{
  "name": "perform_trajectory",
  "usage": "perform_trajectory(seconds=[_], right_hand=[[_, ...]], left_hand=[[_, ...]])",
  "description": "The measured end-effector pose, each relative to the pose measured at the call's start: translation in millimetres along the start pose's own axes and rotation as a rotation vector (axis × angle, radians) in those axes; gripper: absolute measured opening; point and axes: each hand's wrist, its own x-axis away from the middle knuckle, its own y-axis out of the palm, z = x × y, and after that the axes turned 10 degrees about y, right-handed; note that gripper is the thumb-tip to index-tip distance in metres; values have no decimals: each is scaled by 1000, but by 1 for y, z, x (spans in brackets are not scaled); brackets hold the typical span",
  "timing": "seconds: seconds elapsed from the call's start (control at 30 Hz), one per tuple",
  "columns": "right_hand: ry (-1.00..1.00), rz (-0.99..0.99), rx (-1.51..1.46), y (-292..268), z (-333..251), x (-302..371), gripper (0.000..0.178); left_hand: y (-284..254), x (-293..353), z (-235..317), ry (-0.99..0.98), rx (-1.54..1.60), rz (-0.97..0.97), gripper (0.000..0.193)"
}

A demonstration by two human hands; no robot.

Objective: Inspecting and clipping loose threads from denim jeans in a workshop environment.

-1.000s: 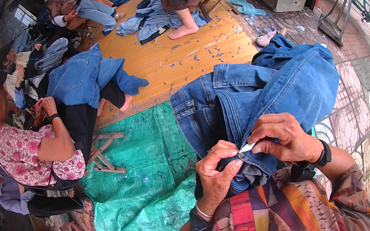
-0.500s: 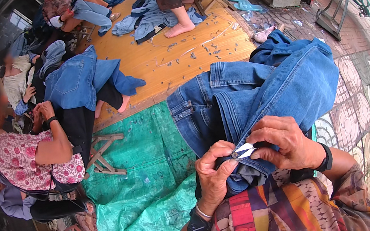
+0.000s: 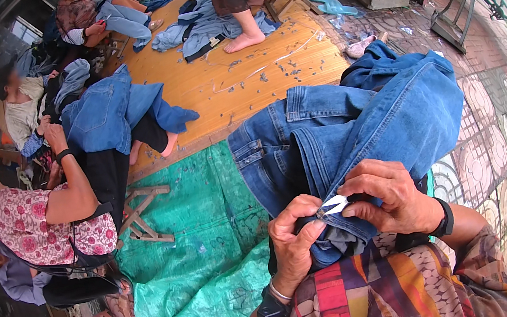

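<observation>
Both our left hand [image 3: 296,234], pinching jeans [image 3: 397,114], and right hand [image 3: 385,196], pinching snips [image 3: 334,205], work near green sheeting [image 3: 193,216] and scrap-strewn flooring [image 3: 291,35].

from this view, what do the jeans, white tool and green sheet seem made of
Jeans: matte cotton-like denim, judging by fading and stitched seams. White tool: smooth and bright, metal or plastic; too small to tell. Green sheet: probably plastic tarp, semi-glossy, with shiny creases.

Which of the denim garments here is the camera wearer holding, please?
The jeans nearest the wearer, pinched by the left hand beside the white tool; others, like the pale denim pile and the co-worker's draped jeans, lie farther off.
</observation>
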Motion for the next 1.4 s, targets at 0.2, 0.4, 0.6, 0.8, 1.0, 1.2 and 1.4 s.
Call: perform_trajectory(seconds=[0.2,0.4,0.6,0.8,1.0,1.2,1.4], right_hand=[[17,-5,-5,1,0,-1,29],[24,-20,32,-3,0,1,30],[17,-22,52,-4,-5,-1,28],[3,-34,113,-7,-12,-2,27],[39,-88,-26,-3,0,1,27],[15,-110,-257,9,6,-1,23],[127,-17,-232,-6,9,-4,20]], left_hand=[[0,0,-2,30,-17,0,15],[0,0,-1,25,-33,4,15],[1,-1,0,46,-57,-1,16],[0,0,2,84,-197,-31,16],[1,2,3,119,-244,-37,16],[3,0,3,32,-266,-129,12],[0,2,3,71,-198,-60,13]])
